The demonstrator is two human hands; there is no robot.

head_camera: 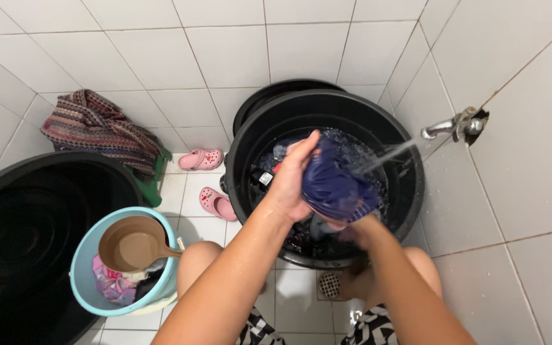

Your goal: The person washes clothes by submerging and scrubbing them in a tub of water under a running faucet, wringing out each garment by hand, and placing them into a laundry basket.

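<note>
Left hand (292,182) clamped on blue cloth (337,185) over tub (410,191); right hand (346,225) grips beneath, mostly hidden. Tap (452,126) stream hits cloth: likely splash onto floor, wet grip may slip.

No packages or screens (none visible).

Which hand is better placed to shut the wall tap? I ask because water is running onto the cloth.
Probably the right hand. It grips the dark blue cloth from underneath, on the side nearer the wall tap. The left hand clasps the cloth's far side, so it would have to cross over.
</note>
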